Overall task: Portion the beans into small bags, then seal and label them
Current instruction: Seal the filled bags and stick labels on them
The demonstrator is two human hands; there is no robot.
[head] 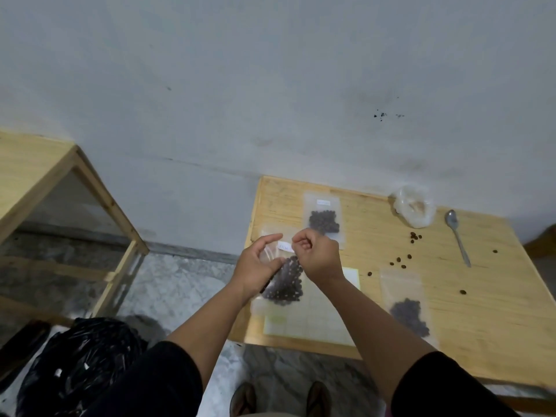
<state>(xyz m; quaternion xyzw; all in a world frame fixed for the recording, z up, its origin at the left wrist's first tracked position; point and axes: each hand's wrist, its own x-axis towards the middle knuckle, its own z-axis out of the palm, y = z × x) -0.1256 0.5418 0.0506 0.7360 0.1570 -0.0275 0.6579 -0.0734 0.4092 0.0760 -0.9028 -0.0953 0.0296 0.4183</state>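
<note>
Over the table's near left corner I hold a small clear bag of dark beans [285,285]. My left hand [258,266] grips its left side. My right hand [319,257] pinches near the bag's top, by a small white label [284,246]. A second bean bag with a label [324,218] lies flat at the back of the wooden table [487,341]. A third bean bag [407,311] lies to the right of my right forearm. Under the held bag lies a pale sheet of labels [319,320].
Several loose beans [401,260] are scattered right of centre. A metal spoon [457,236] and a crumpled clear plastic bag [415,207] sit at the back right. A wooden frame [99,206] stands to the left. A black plastic bag [81,365] lies on the floor.
</note>
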